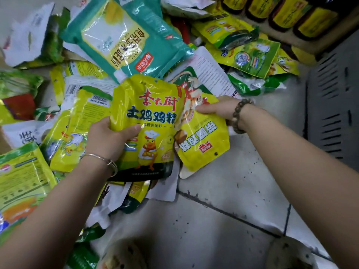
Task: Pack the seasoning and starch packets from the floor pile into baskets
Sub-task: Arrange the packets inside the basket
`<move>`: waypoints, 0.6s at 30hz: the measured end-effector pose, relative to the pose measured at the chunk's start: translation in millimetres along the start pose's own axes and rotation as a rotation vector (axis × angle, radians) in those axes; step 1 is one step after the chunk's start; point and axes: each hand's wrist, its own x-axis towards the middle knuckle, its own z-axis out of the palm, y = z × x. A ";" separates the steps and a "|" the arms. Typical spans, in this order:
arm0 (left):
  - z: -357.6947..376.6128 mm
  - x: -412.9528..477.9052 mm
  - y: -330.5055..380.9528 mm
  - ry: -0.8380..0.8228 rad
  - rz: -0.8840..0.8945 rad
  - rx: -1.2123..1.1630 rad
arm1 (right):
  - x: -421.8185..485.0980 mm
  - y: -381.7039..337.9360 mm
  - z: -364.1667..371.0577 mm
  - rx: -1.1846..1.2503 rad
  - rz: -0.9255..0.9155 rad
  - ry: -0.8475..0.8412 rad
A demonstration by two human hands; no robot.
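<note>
My left hand [106, 138] grips a yellow chicken-seasoning packet [149, 121] with a cartoon chick, thumb across its front, held above the pile. My right hand [217, 108] pinches a second yellow packet [204, 144] that lies upside down and partly tucked behind the first. A large teal starch packet [124, 35] lies on the pile just beyond both hands. Yellow, green and white packets [64, 133] cover the floor to the left and behind. No basket is plainly in view.
Grey floor tiles [233, 191] with dark specks lie open at the centre and right. A grey slotted metal shelf base [334, 105] stands at the right. Dark bottles with yellow labels [281, 12] line a shelf at the top right.
</note>
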 end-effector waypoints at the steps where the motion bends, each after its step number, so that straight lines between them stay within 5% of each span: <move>1: 0.0 -0.4 2.0 0.003 -0.009 -0.029 | 1.5 -2.2 3.1 -0.008 -0.023 0.040; 12: 5.7 -4.1 43.8 0.160 -0.045 -0.108 | -17.3 -7.0 -13.7 0.231 -0.075 0.128; 18: -23.3 -46.6 110.4 0.120 -0.058 -0.080 | -97.2 -25.6 -9.9 0.706 0.012 0.256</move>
